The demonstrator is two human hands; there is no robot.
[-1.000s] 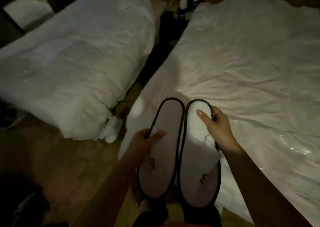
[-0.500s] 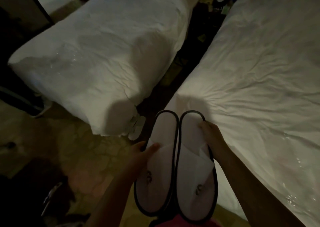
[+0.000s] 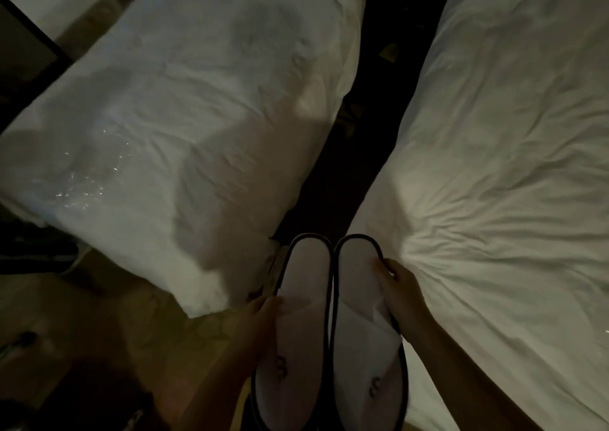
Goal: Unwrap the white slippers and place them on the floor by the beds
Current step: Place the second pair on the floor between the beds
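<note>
Two white slippers with black edging are held side by side, soles' inner side up, at the lower middle of the head view. My left hand [image 3: 260, 318] grips the outer edge of the left slipper [image 3: 306, 298]. My right hand [image 3: 400, 290] grips the outer edge of the right slipper [image 3: 357, 298]. Both slippers hang in the air above the dark gap [image 3: 333, 180] between the two beds, heels pointing away from me. Each toe cover carries a small dark logo.
A white-covered bed [image 3: 184, 107] fills the left and another white bed [image 3: 501, 153] the right. A narrow dark floor strip runs between them. Pale stone floor [image 3: 99, 328] lies at lower left. A second pair of white slippers [image 3: 273, 272] peeks from under the left bed's corner.
The view has shifted forward and to the right, so the gap between the beds now lies straight ahead. The slippers stay in both hands, and they sit lower in the frame.
</note>
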